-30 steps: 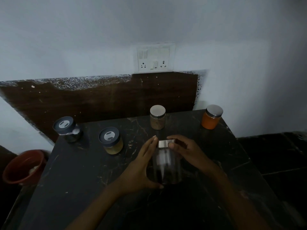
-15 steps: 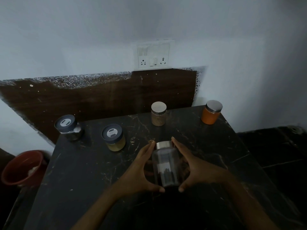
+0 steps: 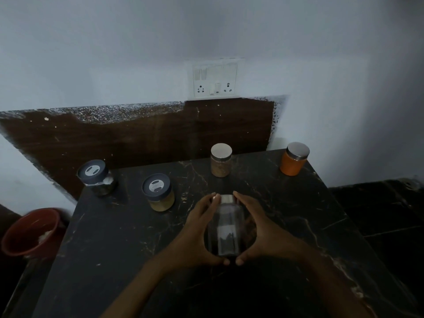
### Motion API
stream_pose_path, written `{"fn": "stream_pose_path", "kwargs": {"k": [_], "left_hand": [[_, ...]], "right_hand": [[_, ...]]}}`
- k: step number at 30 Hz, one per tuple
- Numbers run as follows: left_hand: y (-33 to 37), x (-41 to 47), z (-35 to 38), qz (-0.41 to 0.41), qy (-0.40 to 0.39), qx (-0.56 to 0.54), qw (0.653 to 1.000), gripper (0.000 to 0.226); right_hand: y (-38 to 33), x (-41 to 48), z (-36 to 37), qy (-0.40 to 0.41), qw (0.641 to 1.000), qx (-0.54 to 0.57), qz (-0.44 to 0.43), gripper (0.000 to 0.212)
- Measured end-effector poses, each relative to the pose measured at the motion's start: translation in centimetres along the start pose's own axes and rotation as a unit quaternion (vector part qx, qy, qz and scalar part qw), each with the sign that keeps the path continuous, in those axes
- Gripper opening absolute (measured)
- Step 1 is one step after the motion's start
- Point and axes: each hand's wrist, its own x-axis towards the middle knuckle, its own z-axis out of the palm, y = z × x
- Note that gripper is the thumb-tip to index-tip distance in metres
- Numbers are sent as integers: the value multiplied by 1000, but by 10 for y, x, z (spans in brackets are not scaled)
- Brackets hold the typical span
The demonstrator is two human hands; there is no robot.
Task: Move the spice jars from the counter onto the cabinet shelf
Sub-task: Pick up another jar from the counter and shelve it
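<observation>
Both hands held one clear jar with a silver lid and some dark content at the bottom. The left hand was curled around its left side and the right hand around its right side, with the two thumbs almost meeting at the near edge of the jar. The jar was over the middle of the black marble counter; whether its bottom touched the surface, I could not tell.

Counting from this jar, a brown jar with a silver lid stood at 12 o'clock. An orange jar stood at 1 o'clock, near the far right corner. A yellow jar with a dark lid stood near at 10 o'clock. A dark jar stood farther out in the same direction, at the far left corner. All four were upright and well apart.

A red bucket was beside the counter at 9 o'clock, lower than it. A white switch board was on the wall at 12 o'clock.
</observation>
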Motion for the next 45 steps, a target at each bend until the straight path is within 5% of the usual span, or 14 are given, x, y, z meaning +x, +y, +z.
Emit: {"fn": "stream_pose_path", "kwargs": {"k": [10,19,29,35,45], "left_hand": [[7,6,-15,-19,25,-168,985,117],[16,14,-19,15,27,-57,998,133],[16,5,-24,4,15,-163,987,128],[19,12,-20,34,37,-40,998,133],[22,7,-29,-3,25,-174,984,122]], "right_hand": [[-12,1,-12,-5,998,55,-15,124],[-23,7,-6,45,996,-59,-58,122],[-29,-4,-21,-6,998,60,-23,119],[-33,-1,-12,35,999,-13,-36,127],[-32,-3,-21,-9,998,60,-19,123]]}}
